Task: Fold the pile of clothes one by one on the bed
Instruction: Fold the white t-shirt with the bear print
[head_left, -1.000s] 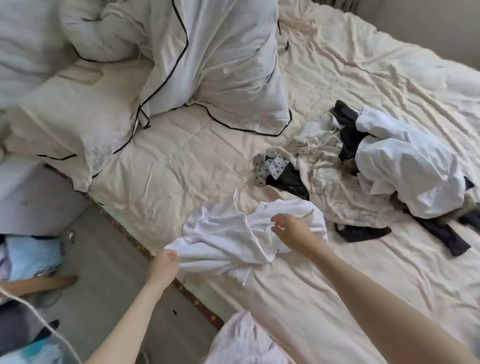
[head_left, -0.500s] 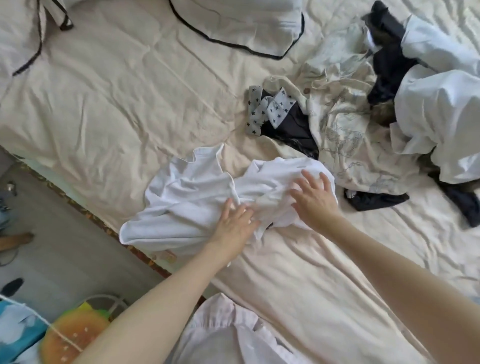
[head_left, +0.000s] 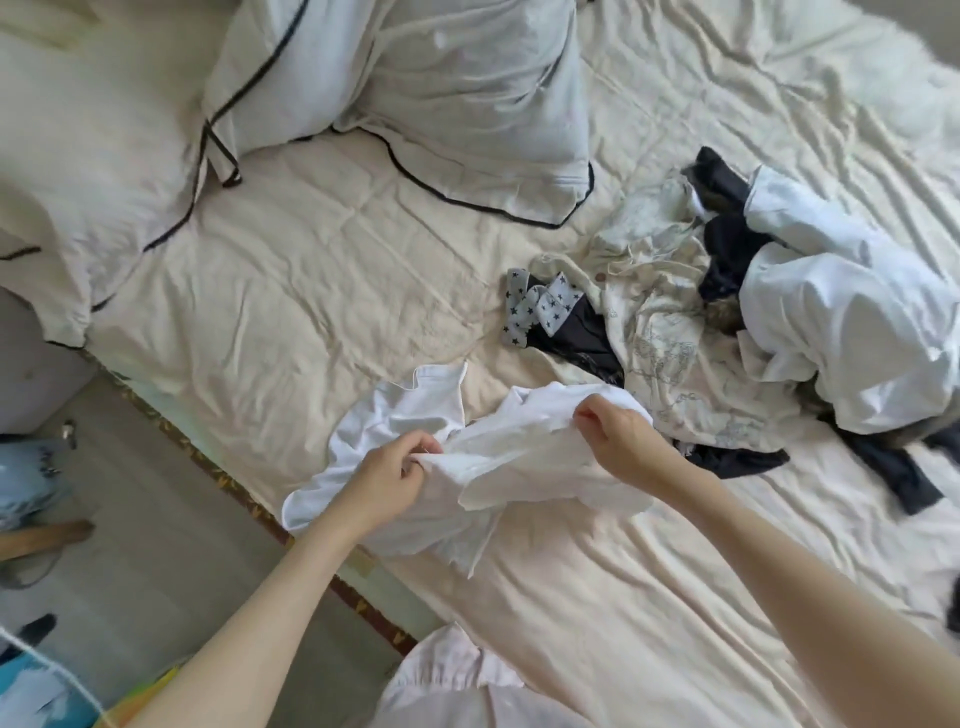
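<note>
White garment crumpled at near bed edge, long axis left-right. Left hand, right hand each pinch fold, cloth stretched between; pile just beyond right.

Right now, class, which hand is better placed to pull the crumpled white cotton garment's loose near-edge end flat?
Probably the left hand: it pinches the crumpled white cotton garment beside that end; the right hand grips the side nearer the pile.

The pile of clothes buries its dark garments; the frame's right edge cuts it off.
</note>
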